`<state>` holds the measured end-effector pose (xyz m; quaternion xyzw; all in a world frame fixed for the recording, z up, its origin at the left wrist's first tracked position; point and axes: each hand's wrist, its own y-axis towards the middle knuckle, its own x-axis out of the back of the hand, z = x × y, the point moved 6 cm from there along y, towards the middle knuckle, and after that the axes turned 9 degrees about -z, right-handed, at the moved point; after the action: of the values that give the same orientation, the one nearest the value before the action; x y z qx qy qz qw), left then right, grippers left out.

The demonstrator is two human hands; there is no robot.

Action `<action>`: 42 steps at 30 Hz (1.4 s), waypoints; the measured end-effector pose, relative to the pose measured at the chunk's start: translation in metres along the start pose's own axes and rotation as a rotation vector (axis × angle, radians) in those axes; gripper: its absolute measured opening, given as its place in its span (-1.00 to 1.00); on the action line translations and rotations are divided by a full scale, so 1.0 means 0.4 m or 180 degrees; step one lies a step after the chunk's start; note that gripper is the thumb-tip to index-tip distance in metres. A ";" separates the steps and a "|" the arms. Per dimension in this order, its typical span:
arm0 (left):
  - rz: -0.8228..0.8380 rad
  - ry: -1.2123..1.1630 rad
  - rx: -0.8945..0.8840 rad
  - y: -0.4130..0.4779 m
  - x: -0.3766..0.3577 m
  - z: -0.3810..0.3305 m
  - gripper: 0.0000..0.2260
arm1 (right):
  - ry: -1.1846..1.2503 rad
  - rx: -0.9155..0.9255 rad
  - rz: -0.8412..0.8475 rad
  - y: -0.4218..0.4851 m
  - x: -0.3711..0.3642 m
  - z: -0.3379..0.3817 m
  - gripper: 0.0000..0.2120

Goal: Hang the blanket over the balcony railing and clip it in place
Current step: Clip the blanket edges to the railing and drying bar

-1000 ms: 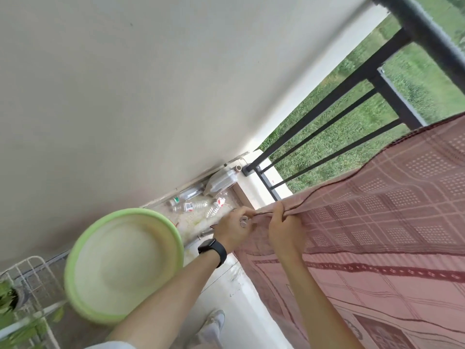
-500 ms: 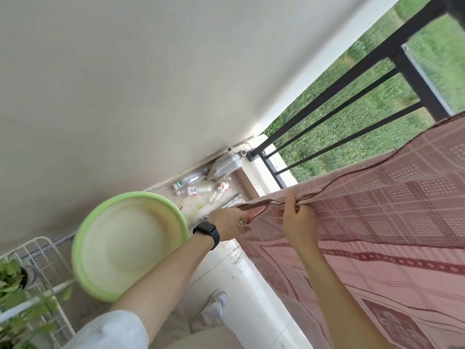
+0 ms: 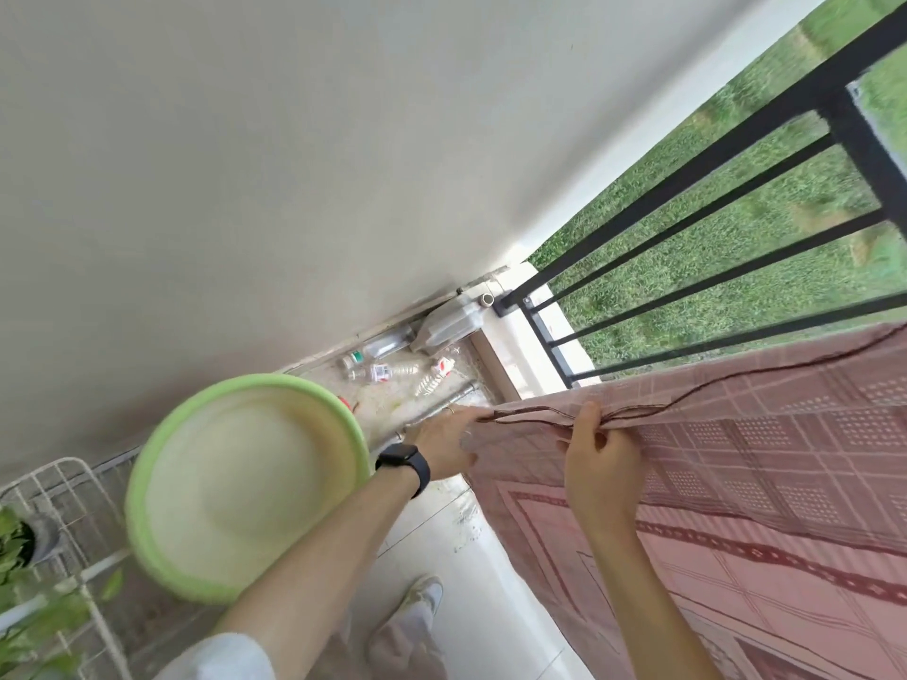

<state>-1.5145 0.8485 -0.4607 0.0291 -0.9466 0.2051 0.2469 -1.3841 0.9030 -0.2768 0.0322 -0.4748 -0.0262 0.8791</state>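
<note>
Gripping hand, right (image 3: 601, 463): fingers pinched shut on the pink blanket (image 3: 765, 463) at its dark-trimmed top edge.
Left hand (image 3: 449, 446): fingers extended, holding the blanket's corner; grip partly hidden.
Basin (image 3: 245, 483): green, left of the arms.
Bottles (image 3: 387, 368): far floor corner.
Railing (image 3: 711, 238): black, behind the blanket.

I see open air between my two arms, above the pale tiled floor (image 3: 495, 625). To the left, a round light-green plastic basin (image 3: 240, 483) sits close against my left forearm and blocks that side. Beyond my left hand (image 3: 444, 449), the corner is cluttered with clear plastic bottles (image 3: 387, 358) lying at the foot of the plain beige wall (image 3: 294, 164). To the right, the pink checked blanket (image 3: 736, 483) hangs as a curtain over the black metal balcony railing (image 3: 711, 198), whose bars leave only narrow gaps.
</note>
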 end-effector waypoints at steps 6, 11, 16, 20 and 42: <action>0.0181 0.0912 -0.0232 -0.021 -0.079 0.040 -0.82 | -0.0224 0.0238 -0.0214 0.008 0.005 0.000 -0.54; 0.0060 0.1645 0.0057 -0.054 -0.039 0.147 -0.78 | -0.0206 0.0402 -0.0402 0.003 0.002 0.001 -0.49; -0.0692 0.1728 0.0520 -0.034 0.019 0.152 -0.81 | -0.0201 0.0249 -0.0333 0.000 -0.004 -0.002 -0.49; -0.0623 0.0966 0.0916 -0.008 -0.013 0.093 -0.77 | 0.0102 0.0152 -0.0284 -0.005 -0.013 -0.014 -0.51; -0.0499 -0.0499 -0.0399 0.208 -0.073 0.028 -0.61 | -0.1126 0.1867 0.0629 -0.061 -0.132 -0.027 -0.88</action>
<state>-1.5071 0.9187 -0.5148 0.1035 -0.9688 0.1227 0.1888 -1.4044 0.8829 -0.3287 0.2321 -0.6078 0.1912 0.7349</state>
